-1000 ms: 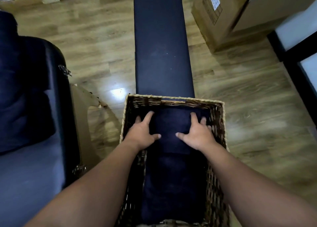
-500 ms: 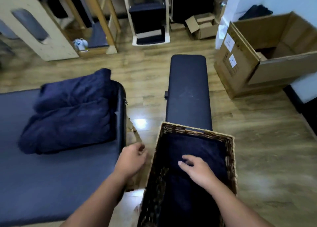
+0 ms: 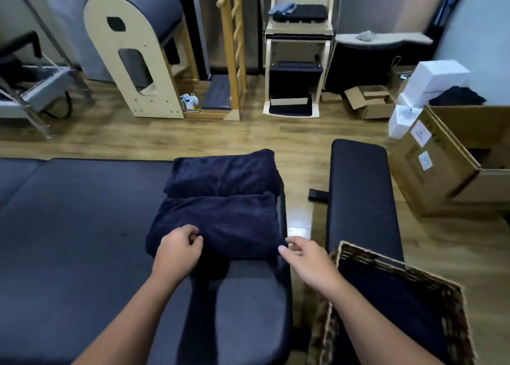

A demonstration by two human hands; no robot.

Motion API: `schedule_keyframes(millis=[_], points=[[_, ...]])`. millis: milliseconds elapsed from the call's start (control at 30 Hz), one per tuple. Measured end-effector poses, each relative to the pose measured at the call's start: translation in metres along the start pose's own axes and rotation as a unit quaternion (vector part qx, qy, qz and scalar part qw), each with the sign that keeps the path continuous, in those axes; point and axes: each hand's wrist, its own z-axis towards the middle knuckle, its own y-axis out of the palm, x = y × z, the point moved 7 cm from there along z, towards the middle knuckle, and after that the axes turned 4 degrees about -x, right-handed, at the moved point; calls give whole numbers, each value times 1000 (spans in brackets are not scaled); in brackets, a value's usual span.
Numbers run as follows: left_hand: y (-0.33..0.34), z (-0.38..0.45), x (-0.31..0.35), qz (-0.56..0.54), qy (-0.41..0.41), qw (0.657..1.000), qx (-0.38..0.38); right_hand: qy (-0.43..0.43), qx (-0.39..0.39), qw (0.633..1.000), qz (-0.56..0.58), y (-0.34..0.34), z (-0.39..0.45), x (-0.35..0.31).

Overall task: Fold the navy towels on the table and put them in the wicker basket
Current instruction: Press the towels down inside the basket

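The two navy towels point(image 3: 220, 199) on the table point(image 3: 77, 240) were plush, matt cloth with a soft nap. The table had a smooth, dull blue-grey padded cover, like vinyl. To the right, the bench point(image 3: 361, 199) was covered in smooth black padding with a faint sheen. The basket point(image 3: 447, 290) near right was rough woven wicker, brown and tan, with dark cloth inside. The floor point(image 3: 276, 135) was glossy wood-look plank that caught the light. Far right, the boxes point(image 3: 447, 171) were matt brown cardboard with white paper labels. The far ladder point(image 3: 234, 33) was pale smooth wood.
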Motion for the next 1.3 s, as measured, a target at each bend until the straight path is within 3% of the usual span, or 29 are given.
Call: schedule_keyframes(millis=[133, 233, 400, 633, 800, 1100, 1300], points=[[-18, 42, -35, 93, -10, 995, -35, -33, 47, 998, -33, 15, 31, -57], [-16, 62, -55, 139, -47, 984, -102, -9, 45, 997, -59, 33, 59, -75], [4, 87, -73, 14, -71, 975, -210, 81, 24, 993, -83, 55, 95, -70], [16, 104, -91, 27, -71, 980, -183, 89, 48, 991, -89, 60, 109, -63], [13, 80, -69, 18, -61, 984, -168, 78, 58, 989, -112, 54, 91, -51], [77, -47, -2, -118, -74, 975, -171, 105, 96, 986, -82, -4, -17, 72], [164, -131, 92, -57, 12, 974, -218, 173, 140, 973, -58, -55, -119, 206]])
